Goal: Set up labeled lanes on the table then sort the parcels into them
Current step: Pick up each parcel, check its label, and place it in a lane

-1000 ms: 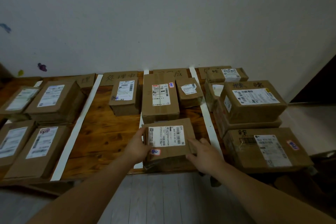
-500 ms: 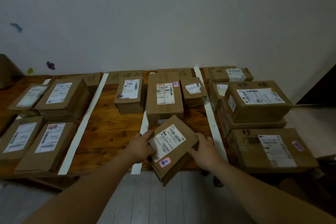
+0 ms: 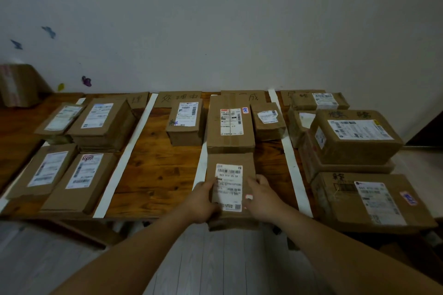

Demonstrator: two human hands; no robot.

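Left grip (image 3: 201, 201) and right grip (image 3: 263, 195) clasp the parcel (image 3: 229, 182) from either side, thumbs on its label. It lies flat between them at the near edge of the tabletop (image 3: 153, 175). A larger parcel (image 3: 230, 127) stands just beyond the grips, and white tape strips (image 3: 291, 163) run outside each grip.

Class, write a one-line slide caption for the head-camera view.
Left hand and right hand hold a labelled parcel on the taped table.
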